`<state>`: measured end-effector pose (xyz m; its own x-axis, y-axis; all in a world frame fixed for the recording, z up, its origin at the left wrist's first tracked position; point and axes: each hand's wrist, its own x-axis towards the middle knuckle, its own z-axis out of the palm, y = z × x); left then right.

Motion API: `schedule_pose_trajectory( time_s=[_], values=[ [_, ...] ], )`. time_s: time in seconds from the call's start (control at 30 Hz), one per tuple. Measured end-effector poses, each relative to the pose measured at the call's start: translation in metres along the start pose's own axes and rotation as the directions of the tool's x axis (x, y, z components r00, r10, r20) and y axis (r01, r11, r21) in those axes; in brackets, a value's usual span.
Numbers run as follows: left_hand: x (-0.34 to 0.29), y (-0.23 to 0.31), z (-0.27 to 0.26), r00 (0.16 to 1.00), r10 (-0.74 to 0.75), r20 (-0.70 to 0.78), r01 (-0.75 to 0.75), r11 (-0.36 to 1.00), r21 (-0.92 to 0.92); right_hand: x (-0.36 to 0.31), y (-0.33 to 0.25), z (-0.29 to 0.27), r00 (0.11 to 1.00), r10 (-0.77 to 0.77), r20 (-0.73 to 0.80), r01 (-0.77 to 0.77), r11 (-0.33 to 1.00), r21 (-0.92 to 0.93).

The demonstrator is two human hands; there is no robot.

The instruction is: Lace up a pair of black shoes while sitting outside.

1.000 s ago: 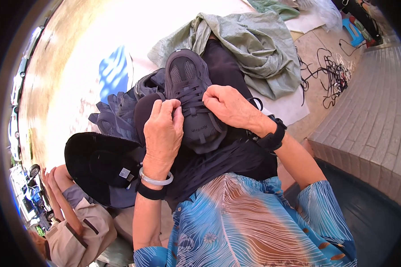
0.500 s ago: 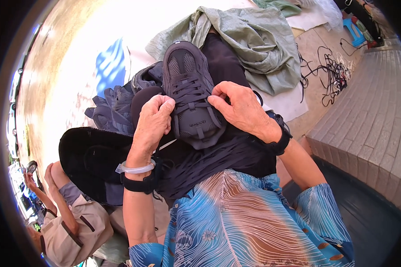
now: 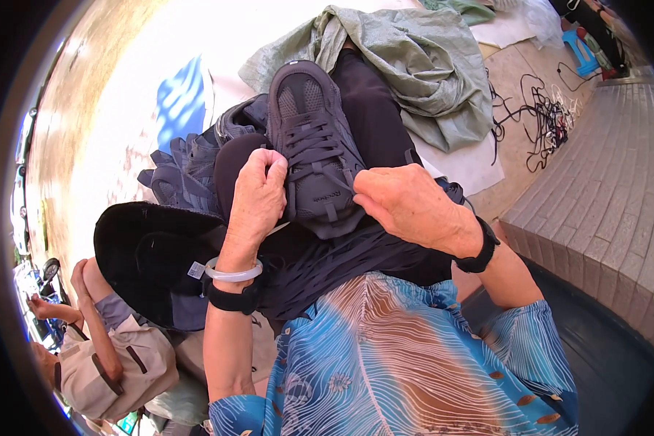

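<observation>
A dark grey sneaker point(image 3: 309, 138) lies across my lap, toe pointing away from me, its tongue and heel end nearest my body. Flat dark laces criss-cross its upper. At the sneaker's left edge my left hand point(image 3: 258, 190) is closed in a pinch on the shoelace; the lace within its fingers is mostly hidden. On the other side my right hand point(image 3: 414, 207) pinches the shoelace point(image 3: 339, 180) where it leaves the upper near the tongue. A bundle of loose dark laces point(image 3: 327, 269) drapes over my lap below the sneaker.
More dark grey sneakers point(image 3: 185, 171) are piled to the left, beside a black cap-like container point(image 3: 145, 254). A grey-green cloth point(image 3: 436, 80) covers the far right. Tangled cords point(image 3: 541, 120) lie by a curved tiled ledge point(image 3: 603, 203). Another person point(image 3: 116, 363) sits at lower left.
My right hand has moved right and toward me, turning at the wrist, with its fingertips lower along the sneaker's edge. My left hand has shifted slightly. The sneaker is tilted a little differently.
</observation>
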<state>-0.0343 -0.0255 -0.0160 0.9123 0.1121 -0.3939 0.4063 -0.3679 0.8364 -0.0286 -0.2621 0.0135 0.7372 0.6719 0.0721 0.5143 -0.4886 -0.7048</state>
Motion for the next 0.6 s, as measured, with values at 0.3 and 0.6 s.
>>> schedule_pose_trajectory(
  time_s=[0.3, 0.6],
  values=[
    [-0.028, 0.018, 0.004, 0.923, 0.369, -0.111, -0.326, 0.901, 0.285, -0.005, 0.008, -0.006, 0.998, 0.054, -0.022, -0.056, 0.991, -0.123],
    [-0.027, 0.018, -0.001, 0.917, 0.395, -0.049, -0.361, 0.877, 0.318, -0.002, 0.006, 0.004, 0.984, 0.08, -0.158, -0.092, 0.993, -0.075]
  ],
)
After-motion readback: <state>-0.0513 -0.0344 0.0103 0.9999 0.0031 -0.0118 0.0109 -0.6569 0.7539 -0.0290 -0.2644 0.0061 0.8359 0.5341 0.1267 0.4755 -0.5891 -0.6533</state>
